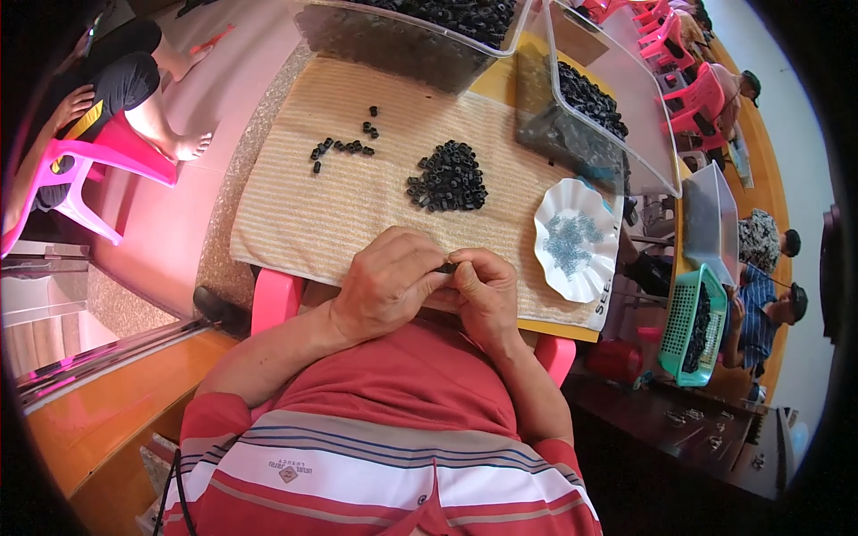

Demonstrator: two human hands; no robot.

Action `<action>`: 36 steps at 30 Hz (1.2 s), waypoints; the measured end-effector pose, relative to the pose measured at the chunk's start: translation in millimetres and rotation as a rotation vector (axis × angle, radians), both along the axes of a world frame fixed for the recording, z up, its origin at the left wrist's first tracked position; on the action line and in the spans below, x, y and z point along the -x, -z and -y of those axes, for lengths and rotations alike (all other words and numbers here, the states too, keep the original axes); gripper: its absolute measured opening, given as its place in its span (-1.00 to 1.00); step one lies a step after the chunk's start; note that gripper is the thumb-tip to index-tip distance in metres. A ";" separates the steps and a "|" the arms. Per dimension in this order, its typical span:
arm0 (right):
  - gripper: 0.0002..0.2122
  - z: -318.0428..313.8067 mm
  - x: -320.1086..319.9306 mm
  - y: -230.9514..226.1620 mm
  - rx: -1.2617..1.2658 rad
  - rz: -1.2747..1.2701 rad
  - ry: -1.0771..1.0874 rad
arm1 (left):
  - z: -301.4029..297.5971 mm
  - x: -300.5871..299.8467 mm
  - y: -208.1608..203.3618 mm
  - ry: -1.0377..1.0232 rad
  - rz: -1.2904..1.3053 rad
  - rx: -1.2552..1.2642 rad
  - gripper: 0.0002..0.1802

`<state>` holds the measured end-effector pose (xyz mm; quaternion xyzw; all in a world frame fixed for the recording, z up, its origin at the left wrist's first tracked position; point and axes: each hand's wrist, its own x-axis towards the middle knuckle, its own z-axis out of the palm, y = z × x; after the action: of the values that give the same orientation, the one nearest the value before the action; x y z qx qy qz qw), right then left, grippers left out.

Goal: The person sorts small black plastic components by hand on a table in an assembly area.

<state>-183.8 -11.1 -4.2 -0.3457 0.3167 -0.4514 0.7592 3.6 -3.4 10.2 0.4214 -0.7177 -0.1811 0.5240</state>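
Note:
My left hand (386,279) and my right hand (487,293) meet at the near edge of a towel-covered table. A small black plastic part (447,267) is pinched between their fingertips, mostly hidden by the fingers. Beyond them, a heap of short black cylindrical parts (449,177) lies on the striped beige towel (304,205). Several more loose black parts (344,146) are scattered to its left. Right of my hands sits a white scalloped dish (583,284) holding many tiny clear bluish pieces (572,241).
Two clear plastic bins of black parts, one at the far edge (420,55) and one at far right (572,147), bound the work area. A green basket (684,326) stands farther right. At left, a person sits on a pink chair (116,152); others sit along the right.

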 end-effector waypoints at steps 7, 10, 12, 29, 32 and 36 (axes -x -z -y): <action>-0.82 -2.4 -0.7 4.6 0.125 -0.119 0.101 | 1.2 -0.5 0.7 0.035 -0.015 0.009 -0.73; -0.84 -1.3 -1.1 1.9 0.240 -0.217 0.128 | 0.7 -0.6 0.6 0.029 -0.018 0.003 -0.74; -0.85 -0.6 -1.9 -0.9 0.312 -0.281 0.143 | 0.2 -0.6 1.0 0.022 -0.020 -0.005 -0.74; -0.84 4.1 -3.9 3.0 0.367 -0.196 0.107 | -0.6 -0.5 2.5 0.061 -0.109 -0.141 -0.71; -0.81 4.6 -3.8 0.7 0.291 -0.250 0.064 | -1.1 -0.7 5.9 0.029 -0.092 -0.134 -0.70; -0.82 3.2 4.2 7.0 0.184 -0.207 0.009 | -3.6 1.3 7.3 0.017 -0.113 -0.142 -0.68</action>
<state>-188.0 -14.3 -11.2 -0.4572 0.3522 -0.4440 0.6854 2.3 0.2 3.0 0.4404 -0.6759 -0.2594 0.5309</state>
